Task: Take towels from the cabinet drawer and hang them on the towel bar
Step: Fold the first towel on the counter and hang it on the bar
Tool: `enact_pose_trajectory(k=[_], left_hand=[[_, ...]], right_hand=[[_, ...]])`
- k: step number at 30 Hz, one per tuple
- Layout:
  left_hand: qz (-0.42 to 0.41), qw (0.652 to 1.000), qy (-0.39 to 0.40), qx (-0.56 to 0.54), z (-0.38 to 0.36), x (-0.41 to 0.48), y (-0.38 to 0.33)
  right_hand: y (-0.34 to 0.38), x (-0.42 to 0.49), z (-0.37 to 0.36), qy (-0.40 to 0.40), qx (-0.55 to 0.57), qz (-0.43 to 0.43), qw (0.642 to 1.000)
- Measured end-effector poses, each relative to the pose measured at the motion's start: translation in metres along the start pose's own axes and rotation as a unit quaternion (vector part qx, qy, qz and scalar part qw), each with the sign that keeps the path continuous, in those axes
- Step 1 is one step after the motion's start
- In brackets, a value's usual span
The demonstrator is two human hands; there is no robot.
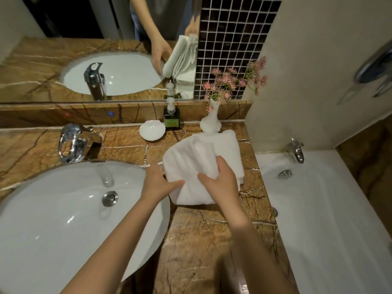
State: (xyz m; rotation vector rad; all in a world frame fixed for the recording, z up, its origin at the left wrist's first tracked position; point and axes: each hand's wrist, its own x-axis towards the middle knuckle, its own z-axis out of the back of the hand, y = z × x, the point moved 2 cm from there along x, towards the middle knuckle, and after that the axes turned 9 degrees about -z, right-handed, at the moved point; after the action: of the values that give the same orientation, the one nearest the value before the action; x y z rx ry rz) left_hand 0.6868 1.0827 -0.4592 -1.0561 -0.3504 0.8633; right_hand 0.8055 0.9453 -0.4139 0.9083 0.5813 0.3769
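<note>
On the brown marble counter (197, 236), to the right of the white oval sink (53, 219), I see a stack of folded white towels (191, 158) lying flat. My left hand (158, 183) rests on the stack's left edge, fingers pressed together under the fold and thumb laid across the top. My right hand (220, 179) grips the front of the top towel, fingers curled over its upper layer and thumb stretched out to the left, pinching the cloth. Both forearms are bare.

Behind the towels, touching their far edge, stands a white vase (210, 122) with pink flowers (231, 79). Just left of it are a dark green soap dispenser (171, 117) and a white shell-shaped dish (152, 130). A chrome faucet (74, 143) sits behind the sink. A mirror (63, 18) above the counter reflects the hands and the towels. To the right lies a white bathtub (322, 209) with a chrome spout (296, 150).
</note>
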Motion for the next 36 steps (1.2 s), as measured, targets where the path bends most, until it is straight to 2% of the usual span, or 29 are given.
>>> enact_pose_trajectory(k=[2,5,8,12,16,22,31,34,36], left_hand=[[-0.079,0.995,0.007,0.059,0.021,0.001,-0.011],[-0.195,0.973,0.103,0.070,0.046,-0.004,-0.043],[-0.128,0.973,0.187,-0.050,0.051,-0.015,-0.056],[-0.032,0.965,0.205,-0.162,0.047,-0.042,-0.040],[0.041,0.952,0.164,-0.256,0.057,-0.083,-0.010],[0.107,0.932,0.129,-0.321,0.094,-0.140,0.039],[0.217,0.927,0.057,-0.301,0.145,-0.209,0.120],[0.225,0.944,0.008,-0.242,0.152,-0.225,0.149],[0.191,0.971,-0.009,-0.147,0.155,-0.232,0.163]], right_hand=[[0.012,-0.001,0.007,0.057,-0.018,0.057,0.997],[0.031,-0.001,0.023,0.168,-0.074,0.121,0.976],[0.044,-0.004,0.029,0.249,-0.115,0.152,0.950],[0.044,-0.017,0.023,0.304,-0.133,0.126,0.935],[0.039,-0.038,0.001,0.312,-0.159,0.097,0.932],[0.041,-0.074,-0.064,0.335,-0.219,0.083,0.913],[0.026,-0.146,-0.170,0.264,-0.318,0.078,0.907],[0.015,-0.165,-0.205,0.243,-0.384,0.072,0.888],[0.005,-0.176,-0.223,0.218,-0.430,0.078,0.873]])
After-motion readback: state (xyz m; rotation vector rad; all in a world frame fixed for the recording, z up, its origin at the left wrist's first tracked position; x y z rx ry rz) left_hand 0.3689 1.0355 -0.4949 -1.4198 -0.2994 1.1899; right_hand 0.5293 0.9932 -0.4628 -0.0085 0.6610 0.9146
